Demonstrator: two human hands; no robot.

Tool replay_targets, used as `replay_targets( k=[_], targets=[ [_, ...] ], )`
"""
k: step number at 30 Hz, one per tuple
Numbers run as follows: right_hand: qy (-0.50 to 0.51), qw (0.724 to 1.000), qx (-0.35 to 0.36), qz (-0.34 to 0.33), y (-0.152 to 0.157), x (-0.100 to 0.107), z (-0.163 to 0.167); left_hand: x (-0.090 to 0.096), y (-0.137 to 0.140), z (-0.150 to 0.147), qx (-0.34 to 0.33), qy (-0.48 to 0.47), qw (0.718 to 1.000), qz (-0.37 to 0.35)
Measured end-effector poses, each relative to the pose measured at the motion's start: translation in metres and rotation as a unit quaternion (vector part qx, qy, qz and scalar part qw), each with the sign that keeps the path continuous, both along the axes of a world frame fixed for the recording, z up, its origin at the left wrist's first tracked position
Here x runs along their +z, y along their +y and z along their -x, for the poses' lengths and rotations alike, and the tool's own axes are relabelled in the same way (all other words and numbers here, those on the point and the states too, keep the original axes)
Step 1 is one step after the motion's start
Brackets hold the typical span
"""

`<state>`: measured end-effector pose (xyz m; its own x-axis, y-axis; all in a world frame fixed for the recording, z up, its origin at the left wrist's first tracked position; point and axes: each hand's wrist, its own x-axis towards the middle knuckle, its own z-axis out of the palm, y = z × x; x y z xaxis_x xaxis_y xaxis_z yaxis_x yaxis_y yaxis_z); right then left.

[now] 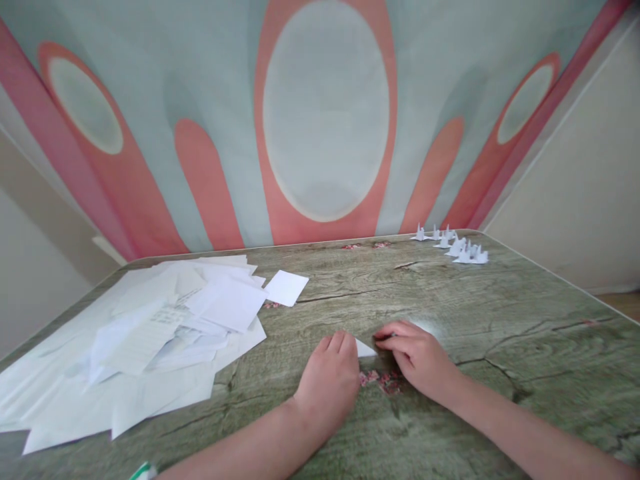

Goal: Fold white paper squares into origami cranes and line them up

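A small piece of folded white paper (366, 349) lies on the table, with a pointed corner facing right. My left hand (331, 373) is closed over its left part, fingers curled down and hiding most of it. Just beyond the paper's right tip is my right hand (417, 353), its fingers bent and slightly apart, with nothing visible in them. Whether its fingertips touch the paper I cannot tell. Up and to the left of my hands rests a loose white paper square (287, 288).
A large heap of white paper sheets (55, 393), some with writing, covers the table's left side. Several folded white paper cranes (470, 253) stand at the back right. The wood-patterned table (525, 307) meets a patterned backdrop (325, 230). A green-and-white object (145, 471) shows at the bottom edge.
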<state>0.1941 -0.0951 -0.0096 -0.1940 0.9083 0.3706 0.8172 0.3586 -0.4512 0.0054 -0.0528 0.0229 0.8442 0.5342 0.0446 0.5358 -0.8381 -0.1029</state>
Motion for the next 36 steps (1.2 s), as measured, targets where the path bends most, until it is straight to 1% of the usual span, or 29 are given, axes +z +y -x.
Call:
replay_targets(
  k=[2,4,9,13,15,18,21,23,24,25,27,28,30,31,33,34,36],
  targets=[
    [0.057,0.998,-0.028,0.02,0.003,0.001,0.001,0.001,0.002,0.002,0.006,-0.031,0.999,0.019],
    [0.067,0.996,-0.046,0.046,0.004,0.005,0.007,0.001,0.005,0.004,0.014,-0.063,0.997,0.04],
    [0.0,0.991,-0.062,0.115,0.008,0.016,0.024,-0.004,0.014,0.007,0.036,-0.144,0.984,0.098],
    [-0.059,0.982,-0.085,0.155,0.019,0.022,0.031,-0.007,0.023,0.009,0.058,-0.216,0.962,0.154],
    [-0.069,0.979,-0.089,0.171,0.026,0.023,0.033,-0.008,0.025,0.011,0.064,-0.246,0.95,0.181],
    [-0.042,0.976,-0.079,0.197,0.034,0.02,0.034,-0.009,0.027,0.014,0.065,-0.278,0.933,0.219],
    [0.018,0.975,-0.064,0.212,0.038,0.017,0.03,-0.009,0.029,0.015,0.071,-0.303,0.914,0.262],
    [0.082,0.97,-0.038,0.225,0.04,0.017,0.025,-0.009,0.03,0.013,0.084,-0.327,0.89,0.307],
    [0.119,0.965,-0.022,0.232,0.041,0.017,0.022,-0.008,0.031,0.011,0.093,-0.343,0.871,0.338],
    [0.158,0.958,-0.009,0.239,0.042,0.017,0.019,-0.008,0.032,0.009,0.101,-0.364,0.848,0.372],
    [0.235,0.94,0.004,0.246,0.045,0.017,0.015,-0.008,0.036,0.003,0.108,-0.41,0.79,0.443],
    [0.272,0.93,0.005,0.246,0.047,0.017,0.013,-0.008,0.039,-0.001,0.111,-0.434,0.763,0.466],
    [0.344,0.907,0.007,0.242,0.05,0.017,0.011,-0.008,0.047,-0.008,0.116,-0.471,0.723,0.492],
    [0.371,0.897,0.009,0.238,0.052,0.017,0.011,-0.009,0.051,-0.012,0.117,-0.486,0.707,0.5],
    [0.405,0.884,0.014,0.232,0.054,0.017,0.01,-0.009,0.06,-0.017,0.109,-0.494,0.691,0.516],
    [0.412,0.882,0.015,0.228,0.055,0.017,0.01,-0.01,0.064,-0.02,0.105,-0.489,0.695,0.516],
    [0.415,0.884,0.011,0.216,0.057,0.016,0.008,-0.012,0.07,-0.023,0.093,-0.467,0.721,0.503]
  ],
)
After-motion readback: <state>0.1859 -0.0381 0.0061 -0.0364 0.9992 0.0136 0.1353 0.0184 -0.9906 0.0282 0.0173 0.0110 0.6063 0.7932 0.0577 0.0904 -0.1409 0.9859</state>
